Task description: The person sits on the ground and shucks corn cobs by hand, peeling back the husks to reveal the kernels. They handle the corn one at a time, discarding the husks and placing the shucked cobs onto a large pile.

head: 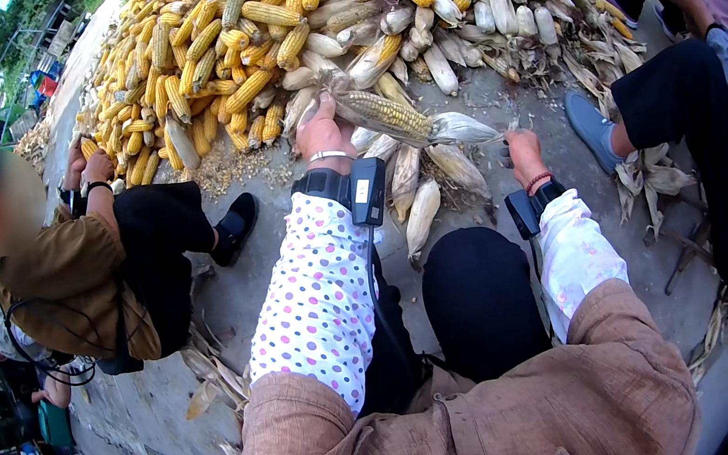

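An ear of corn (389, 114) with its yellow kernels bare along the middle stretches between my two hands. My left hand (323, 131) grips its upper left end, where dry husk is bunched. At the other end a pale husk (462, 128) tapers to a thin tip, which my right hand (522, 151) pinches between its fingers. Several ears still in husk (423, 215) lie on the concrete just below the held ear. Behind my hands rises a heap of bare yellow corn ears (245, 90), with husk-covered ears (500, 6) on its right part.
A co-worker in a brown jacket (62, 287) sits at left, holding an ear. Another person's leg (668, 90) and grey shoe (591, 130) are close on the right. Loose husks (653, 177) lie beside that shoe. My knee (480, 295) is below my hands.
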Demonstrator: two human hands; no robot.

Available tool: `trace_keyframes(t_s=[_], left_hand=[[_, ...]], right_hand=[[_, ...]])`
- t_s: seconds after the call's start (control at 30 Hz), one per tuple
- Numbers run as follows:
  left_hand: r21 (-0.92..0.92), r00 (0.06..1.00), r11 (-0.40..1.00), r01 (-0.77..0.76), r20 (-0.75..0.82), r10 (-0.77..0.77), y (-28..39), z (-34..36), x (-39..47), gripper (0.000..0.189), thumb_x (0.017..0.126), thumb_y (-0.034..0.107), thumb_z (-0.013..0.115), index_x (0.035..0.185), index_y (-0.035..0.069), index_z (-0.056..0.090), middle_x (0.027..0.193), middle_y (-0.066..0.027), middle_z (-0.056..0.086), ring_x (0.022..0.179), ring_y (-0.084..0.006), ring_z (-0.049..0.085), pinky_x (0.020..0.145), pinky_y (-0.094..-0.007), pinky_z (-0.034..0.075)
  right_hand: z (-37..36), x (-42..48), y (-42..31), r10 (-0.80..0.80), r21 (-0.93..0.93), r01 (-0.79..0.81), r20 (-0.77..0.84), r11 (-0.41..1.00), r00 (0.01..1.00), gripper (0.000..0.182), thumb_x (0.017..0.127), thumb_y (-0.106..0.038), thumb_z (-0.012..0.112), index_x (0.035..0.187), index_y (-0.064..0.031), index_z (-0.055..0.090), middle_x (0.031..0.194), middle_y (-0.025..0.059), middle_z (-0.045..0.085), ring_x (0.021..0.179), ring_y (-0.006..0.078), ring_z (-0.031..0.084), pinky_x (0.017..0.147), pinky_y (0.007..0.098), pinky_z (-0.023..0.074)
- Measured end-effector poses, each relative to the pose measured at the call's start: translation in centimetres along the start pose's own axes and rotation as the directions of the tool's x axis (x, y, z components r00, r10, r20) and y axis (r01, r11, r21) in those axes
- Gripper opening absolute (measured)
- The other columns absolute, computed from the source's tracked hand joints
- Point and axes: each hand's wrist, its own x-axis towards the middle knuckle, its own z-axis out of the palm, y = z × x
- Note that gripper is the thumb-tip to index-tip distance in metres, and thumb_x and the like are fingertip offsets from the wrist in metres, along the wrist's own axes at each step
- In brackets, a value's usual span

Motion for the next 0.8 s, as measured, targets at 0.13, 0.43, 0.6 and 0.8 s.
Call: trace_keyframes(t_s=[0.13, 0.43, 0.6, 0.8], left_hand=[[0.027, 0.999, 0.999, -0.042, -0.011, 0.042, 0.0, 0.3, -0.4, 0.023, 0.087, 0.009, 0.058, 0.108, -0.001, 0.055, 0.098, -0.009, 0.06, 0.085, -0.0221, 0.059, 0.075, -0.0376, 0.052], [0.079, 0.999, 0.996, -0.045, 0.015, 0.044, -1.3, 3.0, -2.2, 0.014, 0.087, 0.009, 0.059, 0.096, 0.0, 0.056, 0.087, -0.0071, 0.06, 0.074, -0.0189, 0.059, 0.066, -0.0304, 0.051], [0.124, 0.999, 0.991, -0.052, -0.007, 0.054, -1.4, 3.3, -2.7, 0.014, 0.087, 0.01, 0.059, 0.095, -0.001, 0.056, 0.087, -0.0077, 0.059, 0.075, -0.0185, 0.059, 0.066, -0.0296, 0.051], [0.018, 0.996, 1.0, 0.021, 0.081, -0.022, -2.0, 2.0, -1.2, 0.019, 0.087, 0.013, 0.06, 0.1, 0.001, 0.054, 0.09, -0.007, 0.059, 0.079, -0.0179, 0.059, 0.067, -0.0316, 0.051]], right_hand=[[-0.4, -3.9, -6.2, -0.864, -0.521, 0.717, -0.085, 0.463, 0.496, 0.034, 0.082, -0.016, 0.055, 0.107, 0.0069, 0.054, 0.095, 0.0198, 0.059, 0.086, 0.0275, 0.059, 0.076, 0.0355, 0.0457], [5.8, -11.6, -14.0, -0.79, 0.065, 0.903, 0.513, 0.426, 0.335, 0.05, 0.079, -0.022, 0.062, 0.122, -0.0018, 0.048, 0.113, 0.02, 0.054, 0.105, 0.035, 0.051, 0.094, 0.039, 0.0384], [7.3, -12.2, -13.6, -0.776, -0.09, 0.93, 0.526, 0.357, 0.349, 0.062, 0.073, -0.024, 0.068, 0.127, -0.008, 0.042, 0.104, 0.0161, 0.057, 0.098, 0.0342, 0.052, 0.085, 0.0418, 0.0417], [7.0, -12.7, -14.4, -0.791, -0.183, 0.945, 0.517, 0.271, 0.327, 0.06, 0.071, -0.023, 0.069, 0.125, -0.015, 0.046, 0.09, 0.0108, 0.055, 0.088, 0.0305, 0.052, 0.077, 0.0403, 0.0438]])
